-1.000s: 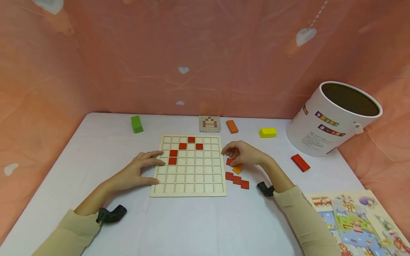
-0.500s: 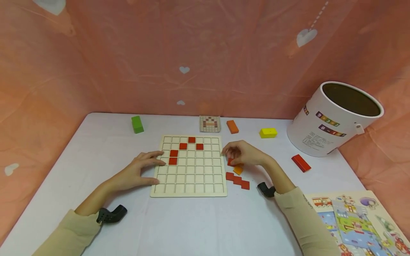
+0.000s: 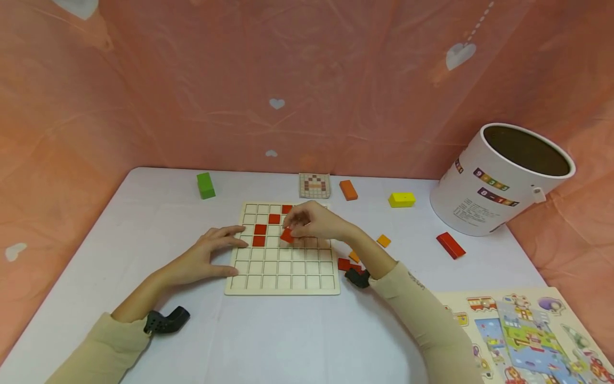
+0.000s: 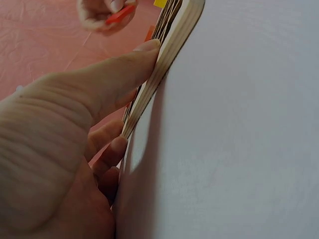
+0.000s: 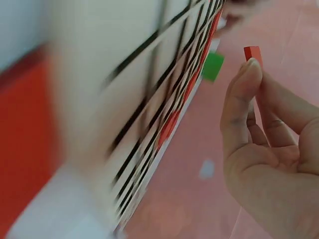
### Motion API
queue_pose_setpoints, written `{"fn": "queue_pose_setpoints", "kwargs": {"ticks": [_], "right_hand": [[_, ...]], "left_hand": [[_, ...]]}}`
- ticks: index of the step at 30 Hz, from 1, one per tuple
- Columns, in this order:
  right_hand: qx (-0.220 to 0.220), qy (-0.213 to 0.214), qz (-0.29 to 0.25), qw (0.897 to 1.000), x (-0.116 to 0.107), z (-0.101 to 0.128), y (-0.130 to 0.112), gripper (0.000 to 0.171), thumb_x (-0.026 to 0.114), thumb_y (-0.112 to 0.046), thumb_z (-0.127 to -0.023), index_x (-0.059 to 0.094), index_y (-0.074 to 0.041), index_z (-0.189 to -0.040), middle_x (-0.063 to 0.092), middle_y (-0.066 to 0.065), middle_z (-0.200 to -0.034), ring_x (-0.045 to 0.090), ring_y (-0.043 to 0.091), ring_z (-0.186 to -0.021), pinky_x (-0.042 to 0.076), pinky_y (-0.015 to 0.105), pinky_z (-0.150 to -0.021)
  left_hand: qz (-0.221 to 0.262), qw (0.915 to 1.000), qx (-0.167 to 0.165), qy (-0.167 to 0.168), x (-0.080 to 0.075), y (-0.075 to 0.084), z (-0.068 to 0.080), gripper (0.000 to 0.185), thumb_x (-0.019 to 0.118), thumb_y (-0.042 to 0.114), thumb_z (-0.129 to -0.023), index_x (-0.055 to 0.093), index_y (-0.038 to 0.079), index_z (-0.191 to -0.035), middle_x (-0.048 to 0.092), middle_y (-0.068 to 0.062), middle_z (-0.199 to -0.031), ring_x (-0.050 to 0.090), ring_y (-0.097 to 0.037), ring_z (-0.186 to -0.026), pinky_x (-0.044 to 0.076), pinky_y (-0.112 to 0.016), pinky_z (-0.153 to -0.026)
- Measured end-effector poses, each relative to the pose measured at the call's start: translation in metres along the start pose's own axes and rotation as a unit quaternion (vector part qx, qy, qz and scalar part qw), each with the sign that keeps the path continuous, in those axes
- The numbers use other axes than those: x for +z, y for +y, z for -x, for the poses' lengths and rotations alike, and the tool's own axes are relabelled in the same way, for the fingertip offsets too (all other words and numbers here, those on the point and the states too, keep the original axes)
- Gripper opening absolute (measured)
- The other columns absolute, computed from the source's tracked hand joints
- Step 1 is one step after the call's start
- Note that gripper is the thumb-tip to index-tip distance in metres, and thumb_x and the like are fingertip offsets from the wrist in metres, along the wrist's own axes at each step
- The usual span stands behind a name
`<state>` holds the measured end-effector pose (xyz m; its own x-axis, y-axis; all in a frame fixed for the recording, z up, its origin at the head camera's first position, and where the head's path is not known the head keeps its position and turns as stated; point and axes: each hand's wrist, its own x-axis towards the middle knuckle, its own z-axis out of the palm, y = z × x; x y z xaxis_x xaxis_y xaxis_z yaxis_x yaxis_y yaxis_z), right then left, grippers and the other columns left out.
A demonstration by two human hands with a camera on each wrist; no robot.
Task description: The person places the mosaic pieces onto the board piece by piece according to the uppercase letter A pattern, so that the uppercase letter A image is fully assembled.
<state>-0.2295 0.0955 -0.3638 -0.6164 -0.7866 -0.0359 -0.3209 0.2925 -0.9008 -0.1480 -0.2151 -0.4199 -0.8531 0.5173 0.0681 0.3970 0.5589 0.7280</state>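
Right grip pinches red tile above board; left grip flat, released.

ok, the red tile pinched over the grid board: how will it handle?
The red tile looks thin, stiff and probably light: the right hand holds it by fingertips alone. Flat faces mean it shouldn't roll; the smooth finish may slip.
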Motion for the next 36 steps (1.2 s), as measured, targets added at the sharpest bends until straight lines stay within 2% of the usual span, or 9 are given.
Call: {"fn": "queue_pose_setpoints", "kwargs": {"ticks": [8,12,19,21,24,26,28,31,36], "right_hand": [[0.018,-0.061,0.000,0.998,0.038,-0.038,-0.015,0.017,0.060,0.014,-0.090,0.068,0.010,-0.106,0.061,0.011,-0.083,0.063,0.022,-0.069,0.057,0.031,-0.069],[0.012,-0.082,0.044,0.996,0.045,-0.041,-0.016,0.020,0.062,0.014,-0.090,0.068,0.009,-0.108,0.064,0.011,-0.086,0.058,0.016,-0.074,0.053,0.025,-0.072],[0.007,-0.041,0.149,0.988,0.051,-0.030,-0.020,0.022,0.065,0.004,-0.092,0.070,0.003,-0.114,0.066,0.009,-0.100,0.057,0.014,-0.085,0.048,0.021,-0.076],[0.005,-0.021,0.212,0.977,0.054,-0.021,-0.023,0.022,0.066,-0.005,-0.094,0.070,-0.001,-0.115,0.063,0.009,-0.105,0.057,0.018,-0.090,0.048,0.025,-0.079],[0.019,-0.025,0.341,0.940,0.059,-0.005,-0.030,0.038,0.065,-0.027,-0.098,0.064,-0.008,-0.130,0.055,0.012,-0.132,0.051,0.026,-0.119,0.045,0.039,-0.096],[0.035,-0.054,0.410,0.910,0.064,0.006,-0.035,0.056,0.061,-0.044,-0.098,0.053,-0.012,-0.143,0.040,0.011,-0.153,0.034,0.032,-0.141,0.036,0.051,-0.108],[0.047,-0.088,0.448,0.888,0.069,0.016,-0.037,0.070,0.054,-0.055,-0.098,0.039,-0.017,-0.154,0.020,0.006,-0.165,0.010,0.034,-0.151,0.021,0.061,-0.114],[0.046,-0.114,0.459,0.880,0.076,0.026,-0.037,0.078,0.050,-0.061,-0.097,0.028,-0.019,-0.158,0.010,-0.001,-0.167,-0.003,0.031,-0.152,0.010,0.063,-0.115],[0.044,-0.125,0.455,0.881,0.082,0.029,-0.035,0.080,0.049,-0.062,-0.097,0.024,-0.019,-0.159,0.012,-0.005,-0.166,-0.007,0.030,-0.152,0.005,0.063,-0.116]], "left_hand": [[-0.005,0.9998,0.018,0.004,0.000,-0.002,-0.001,0.052,0.084,0.031,-0.080,0.066,0.018,-0.127,0.038,-0.010,-0.155,0.032,-0.033,-0.135,0.026,-0.066,-0.102],[-0.005,0.9997,0.023,0.004,-0.001,-0.002,-0.001,0.051,0.084,0.030,-0.081,0.066,0.017,-0.127,0.039,-0.011,-0.155,0.033,-0.032,-0.134,0.027,-0.065,-0.101],[0.003,0.9999,0.012,0.001,-0.001,-0.001,0.000,0.052,0.085,0.029,-0.080,0.066,0.019,-0.127,0.038,-0.009,-0.156,0.031,-0.031,-0.136,0.026,-0.065,-0.103],[0.004,0.9999,0.010,-0.001,-0.001,0.000,0.000,0.052,0.084,0.030,-0.080,0.066,0.019,-0.127,0.037,-0.008,-0.156,0.030,-0.031,-0.136,0.026,-0.066,-0.103],[0.003,0.9999,0.012,-0.004,0.001,0.000,-0.001,0.051,0.083,0.030,-0.082,0.066,0.018,-0.128,0.037,-0.009,-0.156,0.030,-0.033,-0.136,0.027,-0.067,-0.103],[0.001,0.9999,0.013,-0.004,0.001,0.001,-0.001,0.050,0.082,0.031,-0.083,0.066,0.018,-0.127,0.037,-0.010,-0.156,0.031,-0.034,-0.136,0.027,-0.067,-0.103],[0.001,0.9999,0.013,-0.004,0.001,0.001,-0.002,0.049,0.082,0.031,-0.084,0.066,0.017,-0.127,0.037,-0.010,-0.155,0.031,-0.035,-0.136,0.027,-0.068,-0.103],[0.002,0.9999,0.012,-0.004,0.000,0.002,-0.002,0.049,0.082,0.030,-0.083,0.065,0.017,-0.127,0.037,-0.010,-0.156,0.031,-0.034,-0.136,0.027,-0.067,-0.103],[0.004,0.9999,0.014,-0.001,0.000,0.001,0.000,0.050,0.082,0.029,-0.082,0.065,0.017,-0.128,0.037,-0.010,-0.156,0.030,-0.033,-0.137,0.025,-0.067,-0.103]]}}
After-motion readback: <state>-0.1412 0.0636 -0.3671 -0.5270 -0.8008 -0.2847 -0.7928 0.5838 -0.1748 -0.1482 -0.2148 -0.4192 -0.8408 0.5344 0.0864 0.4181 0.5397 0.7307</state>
